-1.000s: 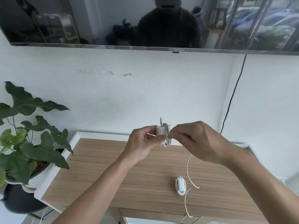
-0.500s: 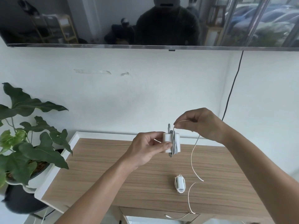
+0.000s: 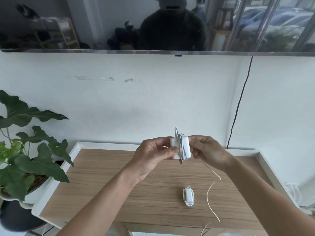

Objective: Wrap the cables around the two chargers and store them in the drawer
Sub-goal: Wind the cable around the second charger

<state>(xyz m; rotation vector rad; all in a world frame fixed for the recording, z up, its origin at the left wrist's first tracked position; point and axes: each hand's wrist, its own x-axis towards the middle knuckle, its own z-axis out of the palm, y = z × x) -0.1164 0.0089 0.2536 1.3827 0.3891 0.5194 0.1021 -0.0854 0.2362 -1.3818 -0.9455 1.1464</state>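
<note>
**Second charger mid-wrap above the worktop**

Your left hand [image 3: 151, 155] pinches the white charger [image 3: 175, 148] raised over the worktop [image 3: 105, 181]. Your right hand [image 3: 207, 150], up by the wall half a second ago, now closes on the charger's far side, fingers clamped on the cable [image 3: 212, 172] trailing downward. The wrapped charger [image 3: 188, 197] lies on the wood, unmoved.

Both bare forearms reach forward and inward, meeting at chest height. The left hand [image 3: 151, 155] is curled, thumb pressed forward against its fingers. The right hand [image 3: 207, 150] faces it, fingertips pinched together, almost touching.
</note>
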